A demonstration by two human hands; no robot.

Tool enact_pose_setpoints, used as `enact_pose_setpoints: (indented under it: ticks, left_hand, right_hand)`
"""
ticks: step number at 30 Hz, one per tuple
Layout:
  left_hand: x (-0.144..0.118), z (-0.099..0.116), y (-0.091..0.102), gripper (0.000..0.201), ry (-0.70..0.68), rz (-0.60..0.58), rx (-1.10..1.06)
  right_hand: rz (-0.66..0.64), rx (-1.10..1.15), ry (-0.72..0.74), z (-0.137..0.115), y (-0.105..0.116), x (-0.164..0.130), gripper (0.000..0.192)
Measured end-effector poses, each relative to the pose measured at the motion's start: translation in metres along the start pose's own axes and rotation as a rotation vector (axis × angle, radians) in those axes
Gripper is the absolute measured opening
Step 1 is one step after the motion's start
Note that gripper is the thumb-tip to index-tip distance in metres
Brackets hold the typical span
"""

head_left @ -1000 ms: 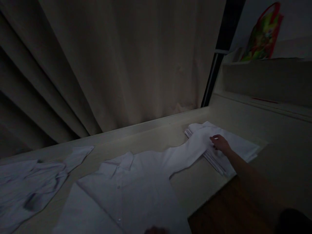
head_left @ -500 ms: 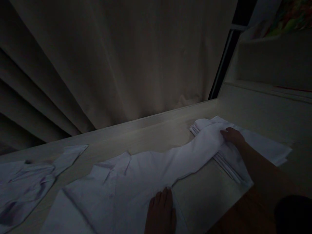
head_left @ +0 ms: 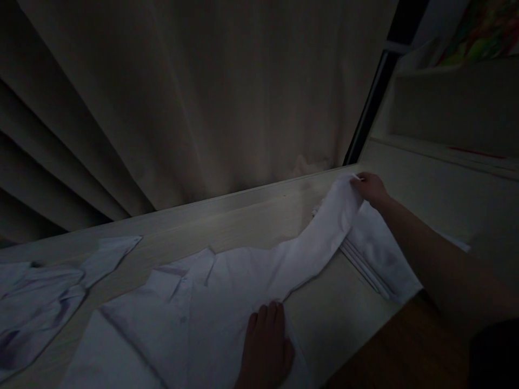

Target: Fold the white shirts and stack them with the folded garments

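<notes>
Shirt sleeve (head_left: 324,227) now lifted by right hand (head_left: 371,189); left hand (head_left: 265,351) stays flat

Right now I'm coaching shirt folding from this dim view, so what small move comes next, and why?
Probably carry the sleeve inward across the shirt body. The right hand has pinched its cuff end and raised it off the folded pile, while the left hand lies flat on the body, pinning it to the table.

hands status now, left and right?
Left hand: open, pressed flat on the white shirt.
Right hand: closed, pinching the shirt's sleeve end.
</notes>
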State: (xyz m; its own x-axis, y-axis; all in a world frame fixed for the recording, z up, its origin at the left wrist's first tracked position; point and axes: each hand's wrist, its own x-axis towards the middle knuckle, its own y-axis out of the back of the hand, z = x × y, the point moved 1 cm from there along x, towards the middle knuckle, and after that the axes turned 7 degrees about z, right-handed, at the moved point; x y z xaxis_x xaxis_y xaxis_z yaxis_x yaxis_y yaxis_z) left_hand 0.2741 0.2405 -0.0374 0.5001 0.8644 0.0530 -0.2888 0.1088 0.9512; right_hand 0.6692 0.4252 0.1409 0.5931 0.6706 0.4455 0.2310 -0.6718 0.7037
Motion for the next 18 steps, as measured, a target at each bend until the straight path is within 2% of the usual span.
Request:
enact_pose_setpoints:
  ticks: [2, 4, 7, 10, 14, 18]
  left_hand:
    - [0.003, 0.002, 0.005, 0.058, -0.028, 0.011, 0.011]
    - [0.007, 0.004, 0.010, 0.057, -0.051, 0.013, 0.019]
    - [0.011, 0.007, 0.018, 0.057, -0.063, 0.016, 0.034]
    - [0.012, 0.010, 0.026, 0.056, -0.056, 0.001, 0.067]
    - [0.011, 0.014, 0.032, 0.056, -0.059, -0.020, 0.107]
    - [0.009, 0.018, 0.031, 0.058, -0.015, -0.015, 0.087]
  right_hand:
    - [0.012, 0.152, 0.064, -0.045, 0.015, -0.003, 0.023]
    - [-0.009, 0.272, 0.192, -0.091, 0.030, -0.014, 0.019]
    - [-0.054, 0.423, 0.375, -0.153, 0.054, -0.038, 0.017]
    - [-0.089, 0.580, 0.564, -0.202, 0.081, -0.071, 0.021]
    - [-0.163, 0.731, 0.796, -0.256, 0.126, -0.134, 0.028]
    - [-0.350, 0.830, 0.880, -0.295, 0.161, -0.219, 0.026]
